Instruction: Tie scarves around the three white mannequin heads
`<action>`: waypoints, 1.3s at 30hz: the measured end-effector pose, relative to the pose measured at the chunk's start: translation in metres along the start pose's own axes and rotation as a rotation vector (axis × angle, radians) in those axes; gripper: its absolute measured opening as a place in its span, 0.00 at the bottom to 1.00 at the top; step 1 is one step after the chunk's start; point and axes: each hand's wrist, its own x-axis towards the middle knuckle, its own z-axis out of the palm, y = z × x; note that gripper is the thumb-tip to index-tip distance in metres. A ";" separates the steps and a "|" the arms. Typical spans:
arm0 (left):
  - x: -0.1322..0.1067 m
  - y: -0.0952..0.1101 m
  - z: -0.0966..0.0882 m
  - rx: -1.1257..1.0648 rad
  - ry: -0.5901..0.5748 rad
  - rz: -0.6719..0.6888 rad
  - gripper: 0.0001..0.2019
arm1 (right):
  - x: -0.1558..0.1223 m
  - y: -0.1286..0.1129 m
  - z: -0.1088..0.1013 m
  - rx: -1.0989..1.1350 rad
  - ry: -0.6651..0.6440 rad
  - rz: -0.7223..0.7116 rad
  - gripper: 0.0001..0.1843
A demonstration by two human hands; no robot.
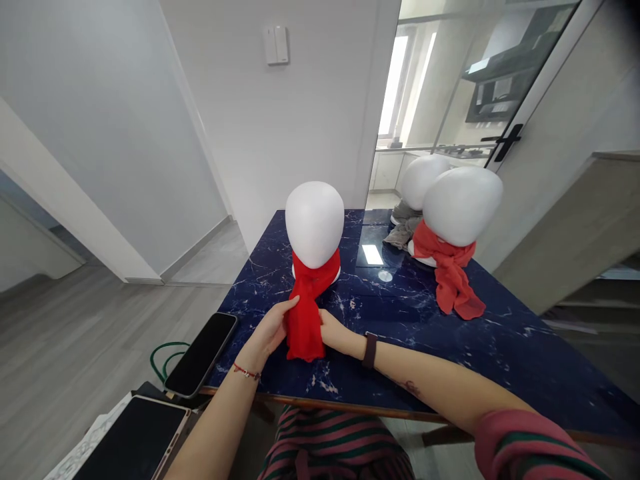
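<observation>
A white mannequin head point(315, 223) stands upright on the blue marbled table point(350, 380) in front of me. Around its neck goes a bright red scarf point(306, 327), whose end hangs down toward the table's near edge. My left hand point(274, 325) pinches the left edge of that hanging end, thumb on top. On the right edge, my right hand point(337, 333) grips the same piece, its fingertips partly hidden behind the cloth.
At the right stand a mannequin head point(465, 203) with a red scarf point(453, 280) and another head point(423, 180) with a grey scarf point(400, 230). A phone point(203, 353) rests at the table's left edge, with a tablet point(135, 440) below. A glass door point(450, 87) is behind.
</observation>
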 end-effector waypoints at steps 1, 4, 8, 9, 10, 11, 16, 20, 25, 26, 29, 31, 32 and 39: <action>0.001 -0.001 0.001 0.040 0.010 0.048 0.13 | 0.000 0.000 0.000 0.055 0.073 0.035 0.15; 0.002 -0.003 0.003 0.316 0.067 0.253 0.14 | 0.002 -0.001 -0.001 0.262 0.272 0.126 0.17; -0.002 -0.007 0.006 0.828 0.109 0.520 0.14 | 0.003 -0.002 -0.002 0.303 0.265 0.070 0.19; -0.003 -0.008 0.006 0.877 0.077 0.515 0.11 | 0.003 -0.002 -0.002 0.266 0.258 0.051 0.21; -0.005 -0.008 0.007 0.863 0.042 0.482 0.09 | 0.002 -0.002 -0.003 0.228 0.251 0.041 0.23; -0.006 -0.008 0.007 0.791 0.016 0.429 0.06 | 0.002 -0.002 -0.003 0.194 0.239 0.045 0.24; -0.007 0.003 0.001 0.315 0.008 0.144 0.11 | 0.000 -0.005 -0.008 0.107 0.154 0.105 0.18; -0.006 0.021 -0.006 0.422 0.150 0.183 0.25 | -0.003 -0.003 -0.007 -0.103 0.179 -0.002 0.16; -0.006 0.043 -0.007 0.626 0.252 0.200 0.23 | -0.008 0.000 -0.003 -0.462 0.193 -0.174 0.15; -0.006 0.046 -0.005 0.606 0.233 0.191 0.22 | -0.009 0.000 -0.002 -0.506 0.173 -0.189 0.13; -0.002 0.050 0.002 0.400 0.109 0.213 0.16 | -0.009 0.002 -0.002 -0.585 0.144 -0.215 0.08; 0.003 0.053 0.006 0.322 0.014 0.298 0.15 | -0.008 0.003 -0.003 -0.622 0.167 -0.226 0.08; 0.006 0.055 0.008 0.356 -0.022 0.350 0.16 | -0.008 0.004 -0.004 -0.638 0.178 -0.232 0.07; 0.034 0.054 0.004 0.959 -0.213 0.620 0.24 | -0.007 0.006 -0.005 -0.640 0.128 -0.307 0.11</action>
